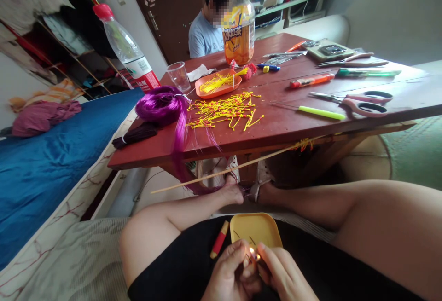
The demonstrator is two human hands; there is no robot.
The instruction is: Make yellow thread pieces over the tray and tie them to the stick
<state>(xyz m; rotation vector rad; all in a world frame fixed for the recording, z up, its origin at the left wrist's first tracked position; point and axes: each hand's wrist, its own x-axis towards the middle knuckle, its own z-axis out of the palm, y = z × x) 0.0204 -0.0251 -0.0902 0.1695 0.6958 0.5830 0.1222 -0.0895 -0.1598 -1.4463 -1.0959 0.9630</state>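
My left hand (pixel 232 269) and my right hand (pixel 281 271) meet low in the view above my lap, fingers closed. Between their fingertips burns a small flame (pixel 252 250), beside what looks like the tip of a lighter (pixel 256 257) at my right fingers. A tiny thing pinched in my left fingers is mostly hidden. Just beyond the hands, a yellow tray (pixel 257 225) rests on my lap with a few short dark pieces in it. Left of the tray lies a small red and tan stick (pixel 219 240).
A red table (pixel 269 128) carries yellow knotted cords (pixel 224 110), an orange dish (pixel 218 94), purple thread (pixel 160 107), scissors (pixel 362 101), a yellow-handled hook (pixel 321 112) and bottles. A thin wooden stick (pixel 221 172) slants before its edge. Another person (pixel 203 31) sits across.
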